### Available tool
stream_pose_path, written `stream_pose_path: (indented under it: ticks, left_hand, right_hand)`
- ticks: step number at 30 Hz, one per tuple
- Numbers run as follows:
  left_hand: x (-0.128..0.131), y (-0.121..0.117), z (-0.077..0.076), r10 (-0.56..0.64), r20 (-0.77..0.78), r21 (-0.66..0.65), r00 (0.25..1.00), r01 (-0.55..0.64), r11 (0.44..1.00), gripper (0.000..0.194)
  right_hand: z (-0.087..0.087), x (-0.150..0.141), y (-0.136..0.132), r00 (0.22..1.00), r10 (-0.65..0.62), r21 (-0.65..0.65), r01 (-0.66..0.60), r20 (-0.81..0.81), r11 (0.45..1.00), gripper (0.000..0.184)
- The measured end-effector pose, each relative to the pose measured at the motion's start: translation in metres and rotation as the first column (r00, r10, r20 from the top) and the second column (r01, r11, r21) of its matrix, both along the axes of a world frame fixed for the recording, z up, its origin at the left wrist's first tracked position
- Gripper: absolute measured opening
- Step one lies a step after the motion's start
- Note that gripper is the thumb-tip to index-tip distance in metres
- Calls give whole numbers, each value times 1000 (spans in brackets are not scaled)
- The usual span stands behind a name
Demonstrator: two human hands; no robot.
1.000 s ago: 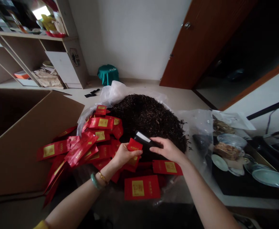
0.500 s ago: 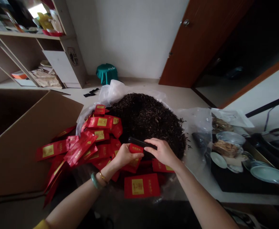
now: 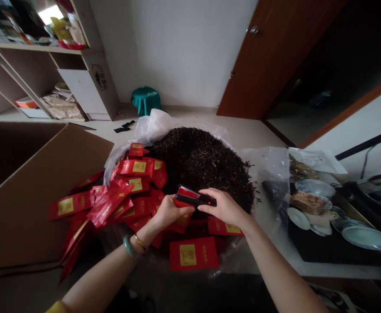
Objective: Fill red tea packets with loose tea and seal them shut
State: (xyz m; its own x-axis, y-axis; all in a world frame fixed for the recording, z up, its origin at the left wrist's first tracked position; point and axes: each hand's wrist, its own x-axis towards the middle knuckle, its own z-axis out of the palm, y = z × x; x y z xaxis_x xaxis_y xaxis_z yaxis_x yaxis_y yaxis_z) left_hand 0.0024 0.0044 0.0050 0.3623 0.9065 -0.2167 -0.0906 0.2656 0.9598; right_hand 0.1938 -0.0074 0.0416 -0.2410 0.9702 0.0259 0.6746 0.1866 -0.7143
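Fingers [image 3: 208,191] grip a slim black device [image 3: 195,200] across a smooth red packet [image 3: 184,191]

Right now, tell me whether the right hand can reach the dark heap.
Probably yes: the right hand is close to the dark heap with nothing seen between, though the black device it holds may need putting down first.

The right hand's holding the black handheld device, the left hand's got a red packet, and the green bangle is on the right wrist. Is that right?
Not quite: the green bangle is on the left wrist, as the head view shows. The rest stands: the right hand holds the black handheld device, and the left hand holds a red packet.
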Motion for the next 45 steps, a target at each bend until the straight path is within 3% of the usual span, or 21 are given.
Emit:
stream_pose_path:
  ticks: [7,21,25,29,33,36,38,41,43,45]
  left_hand:
    - [2,-1,-1,21,-25,-20,999,-22,1000,38]
    - [0,-1,-3,11,-22,-15,1000,-11,1000,35]
    - [0,-1,-1,100,-21,24,995,-100,995,40]
    - [-1,-1,5,155,7,62,988,-156,986,38]
    - [-2,-1,8,218,69,9,974,-219,976,35]
    - [-2,-1,8,244,96,-55,965,-240,969,36]
    - [-2,-1,7,254,99,-85,962,-246,966,38]
    - [-2,-1,5,242,95,-85,966,-234,969,40]
    - [-1,-1,4,215,79,-64,973,-210,976,43]
    - [-1,-2,2,184,57,-37,981,-182,983,45]
  right_hand:
    - [5,-3,0,1000,2,63,-2,-1,998,23]
    - [2,-4,0,1000,8,110,-6,-17,994,24]
    - [-1,-2,1,999,9,91,-6,-32,996,24]
    - [-14,9,11,996,-86,63,88,-33,994,37]
    - [-38,28,26,962,-213,145,189,173,971,38]
    - [-54,37,34,880,-268,162,221,391,962,38]
    - [-59,37,37,842,-307,194,244,443,950,37]
    - [-52,23,33,921,-307,237,251,239,938,28]
    - [-43,7,24,979,-201,175,202,-24,964,27]
    - [-33,-10,14,979,-88,114,110,-181,987,29]
